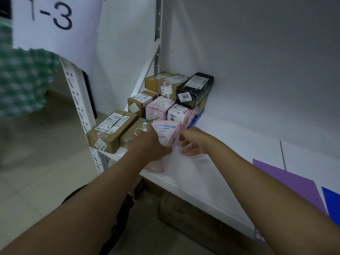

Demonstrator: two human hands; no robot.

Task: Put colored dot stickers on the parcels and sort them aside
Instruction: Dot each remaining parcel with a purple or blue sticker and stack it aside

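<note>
Steadying pink parcel (166, 134) with left hand (147, 144) gripping it, right hand (191, 144) fingers (186, 146) curled beside (pinch unclear), readying for sorting.

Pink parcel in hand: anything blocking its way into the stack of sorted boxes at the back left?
Partly. The pink parcel, held by the left hand and right hand, already abuts a brown box and pink boxes. Shelf rightward looks free.
</note>
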